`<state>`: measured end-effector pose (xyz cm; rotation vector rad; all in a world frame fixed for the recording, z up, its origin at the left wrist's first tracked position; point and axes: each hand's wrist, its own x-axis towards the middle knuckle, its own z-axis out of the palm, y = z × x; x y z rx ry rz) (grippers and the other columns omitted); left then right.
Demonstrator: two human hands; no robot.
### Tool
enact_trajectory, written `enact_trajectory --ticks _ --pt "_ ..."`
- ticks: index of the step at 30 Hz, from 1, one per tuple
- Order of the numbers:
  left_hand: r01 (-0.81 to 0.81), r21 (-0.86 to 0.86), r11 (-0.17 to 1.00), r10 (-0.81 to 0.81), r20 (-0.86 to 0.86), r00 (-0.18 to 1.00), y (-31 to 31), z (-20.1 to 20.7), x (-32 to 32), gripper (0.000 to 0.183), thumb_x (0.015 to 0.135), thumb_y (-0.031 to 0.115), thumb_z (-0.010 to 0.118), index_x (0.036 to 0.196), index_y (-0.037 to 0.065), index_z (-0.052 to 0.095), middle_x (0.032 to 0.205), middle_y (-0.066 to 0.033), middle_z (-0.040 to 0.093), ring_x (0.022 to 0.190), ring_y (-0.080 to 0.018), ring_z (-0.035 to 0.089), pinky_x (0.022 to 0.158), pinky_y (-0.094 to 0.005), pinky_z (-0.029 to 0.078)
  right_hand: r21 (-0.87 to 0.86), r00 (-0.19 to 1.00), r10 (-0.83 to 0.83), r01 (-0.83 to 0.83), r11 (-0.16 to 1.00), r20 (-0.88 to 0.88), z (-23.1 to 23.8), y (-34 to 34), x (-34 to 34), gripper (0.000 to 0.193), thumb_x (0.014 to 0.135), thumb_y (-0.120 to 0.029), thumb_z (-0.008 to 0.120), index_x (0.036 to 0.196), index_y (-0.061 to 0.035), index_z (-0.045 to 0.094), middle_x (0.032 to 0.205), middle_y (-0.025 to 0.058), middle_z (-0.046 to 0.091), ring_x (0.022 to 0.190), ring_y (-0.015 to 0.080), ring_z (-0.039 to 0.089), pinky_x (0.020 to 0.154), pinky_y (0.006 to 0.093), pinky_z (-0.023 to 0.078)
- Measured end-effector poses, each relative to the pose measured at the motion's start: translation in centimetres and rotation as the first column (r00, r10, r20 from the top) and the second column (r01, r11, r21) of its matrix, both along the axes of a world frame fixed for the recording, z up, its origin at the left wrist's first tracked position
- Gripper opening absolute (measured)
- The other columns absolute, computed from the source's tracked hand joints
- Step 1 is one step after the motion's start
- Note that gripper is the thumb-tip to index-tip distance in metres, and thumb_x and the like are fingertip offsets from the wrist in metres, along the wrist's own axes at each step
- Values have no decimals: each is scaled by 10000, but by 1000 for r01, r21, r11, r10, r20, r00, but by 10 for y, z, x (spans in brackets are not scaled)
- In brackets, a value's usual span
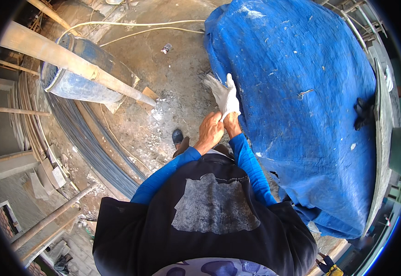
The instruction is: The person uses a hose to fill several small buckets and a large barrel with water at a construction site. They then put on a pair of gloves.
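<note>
My bare left hand (210, 131) is closed on the cuff of a white work glove (230, 105) at my right wrist. That glove covers my right hand (226, 95), with only the bare wrist showing below the cuff. The gloved fingers point away from me and spread apart, holding nothing. Both hands are in front of my body, close to the left edge of a large blue tarpaulin (297, 87). Part of the left fingertips is hidden against the cuff.
A thick bamboo pole (78, 66) slants across a worn blue drum (88, 87) at the left. Long dark metal rods (90, 138) curve along the ground below it. A pale hose (152, 29) runs toward the tarpaulin. White rubble (161, 106) lies ahead of my shoe (177, 136).
</note>
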<state>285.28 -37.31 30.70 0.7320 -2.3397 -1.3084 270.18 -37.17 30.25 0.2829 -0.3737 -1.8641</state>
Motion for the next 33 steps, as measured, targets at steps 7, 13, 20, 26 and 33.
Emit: enact_trajectory --ticks 7,13,20,26,33 --pt "-20 -45 999 22 52 998 5 15 -8 61 846 68 558 885 21 565 894 -210 585 896 -447 582 774 -554 453 401 777 263 -15 916 -572 22 -7 0 1005 955 -773 376 1579 14 349 1633 241 342 1517 301 308 1235 362 228" --pt "-43 -167 985 50 41 998 6 37 -23 80 849 96 621 860 54 553 830 -156 535 845 -398 575 726 -530 456 252 705 -60 330 910 -707 61 -14 -4 774 1070 -521 408 1613 1 230 1673 229 242 1526 352 309 1240 474 279" --pt "-85 -183 980 82 -24 996 2 53 -30 69 838 37 576 899 43 544 844 -177 551 852 -417 573 722 -535 445 207 455 -91 563 800 -886 80 -10 -19 776 1083 -525 358 1592 52 254 1612 293 323 1487 361 363 1256 436 239" --pt "-88 -166 982 86 -17 996 8 65 -34 73 835 23 533 906 40 535 860 -193 555 869 -436 570 737 -547 444 188 581 -108 426 885 -807 104 -8 -22 821 1060 -609 326 1607 1 272 1639 233 321 1505 321 345 1256 403 225" --pt "-77 -288 954 74 -22 997 22 80 -32 83 826 11 535 905 33 541 867 -191 565 869 -441 577 750 -546 448 51 558 -136 306 951 -818 106 5 -19 805 1052 -589 369 1591 5 301 1584 265 394 1470 332 412 1240 405 272"
